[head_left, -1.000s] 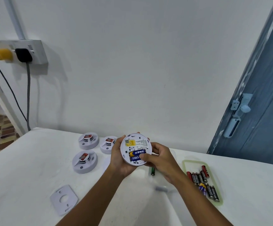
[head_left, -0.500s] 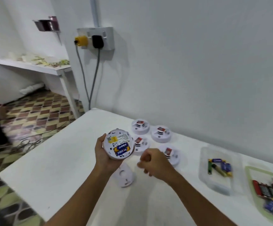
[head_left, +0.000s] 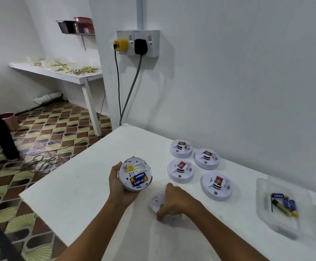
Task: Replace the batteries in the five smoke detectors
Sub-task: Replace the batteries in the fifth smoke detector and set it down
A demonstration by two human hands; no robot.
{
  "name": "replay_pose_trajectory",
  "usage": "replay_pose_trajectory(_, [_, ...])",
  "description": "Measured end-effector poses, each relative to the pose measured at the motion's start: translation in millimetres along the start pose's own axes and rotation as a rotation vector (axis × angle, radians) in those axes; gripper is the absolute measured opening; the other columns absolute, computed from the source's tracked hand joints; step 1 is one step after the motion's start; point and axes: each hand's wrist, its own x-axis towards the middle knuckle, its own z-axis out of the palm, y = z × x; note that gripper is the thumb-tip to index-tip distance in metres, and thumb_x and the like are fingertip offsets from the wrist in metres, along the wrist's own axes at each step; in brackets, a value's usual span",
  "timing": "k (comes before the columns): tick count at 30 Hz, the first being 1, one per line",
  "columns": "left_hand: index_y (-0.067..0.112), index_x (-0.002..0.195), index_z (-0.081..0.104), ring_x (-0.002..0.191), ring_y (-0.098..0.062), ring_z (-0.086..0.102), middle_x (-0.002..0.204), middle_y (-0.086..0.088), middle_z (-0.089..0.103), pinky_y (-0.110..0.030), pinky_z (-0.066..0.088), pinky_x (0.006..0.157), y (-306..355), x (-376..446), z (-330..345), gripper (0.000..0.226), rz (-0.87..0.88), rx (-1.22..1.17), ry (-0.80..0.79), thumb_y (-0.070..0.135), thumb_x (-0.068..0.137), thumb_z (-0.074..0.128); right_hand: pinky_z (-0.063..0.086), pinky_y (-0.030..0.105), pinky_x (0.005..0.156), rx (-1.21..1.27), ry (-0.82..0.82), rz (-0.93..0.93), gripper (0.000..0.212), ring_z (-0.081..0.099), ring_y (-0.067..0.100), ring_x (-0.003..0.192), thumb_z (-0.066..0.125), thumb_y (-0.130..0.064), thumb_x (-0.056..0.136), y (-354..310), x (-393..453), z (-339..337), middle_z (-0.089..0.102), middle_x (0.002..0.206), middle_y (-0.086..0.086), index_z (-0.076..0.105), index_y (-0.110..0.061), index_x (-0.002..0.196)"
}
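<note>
- Now the right hand (head_left: 174, 201), off the detector a moment ago, pinches what seems to be the backplate (head_left: 158, 203) on the table (head_left: 89, 185).
- The left hand (head_left: 120, 185) grips the open detector (head_left: 134, 174), battery (head_left: 138, 180) fitted.
- Closing up looks next.

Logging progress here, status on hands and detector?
Left hand holds detector, batteries in. Right hand on back plate. Nothing blocking.

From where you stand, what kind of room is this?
Probably a plain workroom or utility room: a white table against a bare wall, a double wall socket with two plugs, patterned floor tiles, and a cluttered side shelf.
</note>
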Motion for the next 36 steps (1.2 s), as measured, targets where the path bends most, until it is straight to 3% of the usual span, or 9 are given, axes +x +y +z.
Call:
replay_pose_trajectory(3, [0.016, 0.103, 0.074, 0.110, -0.036, 0.057, 0.116, -0.015, 0.067, -0.059, 0.044, 0.092, 0.4, 4.5, 4.5, 0.073, -0.007, -0.002, -0.008, 0.036, 0.035, 0.089, 0.039, 0.024, 0.058, 0.023, -0.043, -0.028, 0.065, 0.052, 0.016, 0.084, 0.082, -0.039, 0.064, 3.7, -3.0, -6.9, 0.052, 0.098, 0.002, 0.052, -0.009, 0.113])
replay_pose_trajectory(7, [0.016, 0.110, 0.069, 0.110, -0.036, 0.056, 0.117, -0.016, 0.066, -0.057, 0.048, 0.090, 0.5, 9.5, 8.7, 0.075, -0.014, -0.043, 0.007, 0.037, 0.040, 0.084, 0.031, 0.023, 0.051, 0.287, -0.021, -0.160, 0.035, 0.041, 0.012, 0.061, 0.084, -0.026, 0.061, 9.9, -8.3, -23.1, 0.044, 0.070, 0.000, 0.055, -0.013, 0.077])
replay_pose_trajectory(10, [0.017, 0.118, 0.062, 0.107, -0.035, 0.056, 0.118, -0.015, 0.063, -0.052, 0.054, 0.081, -0.9, 10.0, 17.0, 0.069, -0.021, -0.049, 0.031, 0.041, 0.054, 0.072, 0.049, 0.030, 0.066, 0.634, -0.042, -0.276, 0.043, 0.058, 0.016, 0.072, 0.086, -0.024, 0.058, 10.7, -10.5, -42.2, 0.059, 0.077, 0.003, 0.064, -0.009, 0.091])
replay_pose_trajectory(12, [0.017, 0.121, 0.060, 0.105, -0.033, 0.056, 0.118, -0.015, 0.061, -0.049, 0.054, 0.082, -3.8, 9.5, 23.6, 0.059, -0.021, -0.030, 0.041, 0.044, 0.068, 0.059, 0.054, 0.032, 0.076, 0.716, 0.097, -0.284, 0.062, 0.065, 0.018, 0.082, 0.087, -0.028, 0.057, 7.2, -7.3, -49.6, 0.065, 0.086, 0.005, 0.059, -0.018, 0.111])
replay_pose_trajectory(14, [0.015, 0.112, 0.066, 0.101, -0.033, 0.057, 0.113, -0.016, 0.064, -0.046, 0.054, 0.083, -7.9, 8.3, 30.4, 0.050, -0.022, -0.017, 0.040, 0.044, 0.075, 0.051, 0.054, 0.026, 0.073, 0.637, 0.275, -0.286, 0.070, 0.065, 0.015, 0.086, 0.088, -0.029, 0.062, 0.2, -4.0, -52.3, 0.066, 0.091, 0.001, 0.053, -0.025, 0.122])
replay_pose_trajectory(17, [0.015, 0.093, 0.076, 0.091, -0.032, 0.060, 0.097, -0.016, 0.070, -0.043, 0.058, 0.070, -14.6, 7.8, 41.0, 0.043, -0.026, -0.001, 0.054, 0.044, 0.077, 0.050, 0.047, 0.015, 0.062, 0.517, 0.350, -0.324, 0.069, 0.061, 0.008, 0.081, 0.085, -0.032, 0.066, -11.8, -1.1, -53.9, 0.062, 0.092, -0.006, 0.050, -0.026, 0.124])
replay_pose_trajectory(21, [0.015, 0.102, 0.065, 0.089, -0.030, 0.058, 0.095, -0.015, 0.067, -0.041, 0.056, 0.073, -19.9, 8.4, 57.5, 0.041, -0.003, 0.012, 0.111, 0.046, 0.090, 0.041, 0.042, 0.012, 0.059, 0.454, 0.395, -0.323, 0.071, 0.057, 0.008, 0.084, 0.086, -0.037, 0.063, -23.3, 5.7, -55.0, 0.059, 0.099, -0.004, 0.050, -0.024, 0.123])
replay_pose_trajectory(27, [0.013, 0.099, 0.060, 0.085, -0.029, 0.056, 0.075, -0.013, 0.072, -0.039, 0.058, 0.057, -16.2, 6.6, 71.9, 0.042, 0.006, 0.031, 0.076, 0.044, 0.097, 0.032, 0.043, 0.015, 0.067, 0.405, 0.411, -0.322, 0.078, 0.056, 0.014, 0.095, 0.087, -0.039, 0.063, -27.7, 9.2, -65.6, 0.055, 0.107, -0.003, 0.050, -0.021, 0.130])
replay_pose_trajectory(36, [0.014, 0.104, 0.060, 0.087, -0.027, 0.057, 0.095, -0.015, 0.062, -0.038, 0.059, 0.063, -13.7, 11.0, 67.8, 0.045, 0.004, 0.048, 0.077, 0.049, 0.096, 0.032, 0.048, 0.020, 0.084, 0.381, 0.495, -0.393, 0.080, 0.055, 0.014, 0.105, 0.082, -0.041, 0.069, -27.7, 9.2, -59.8, 0.057, 0.123, -0.001, 0.049, -0.021, 0.139])
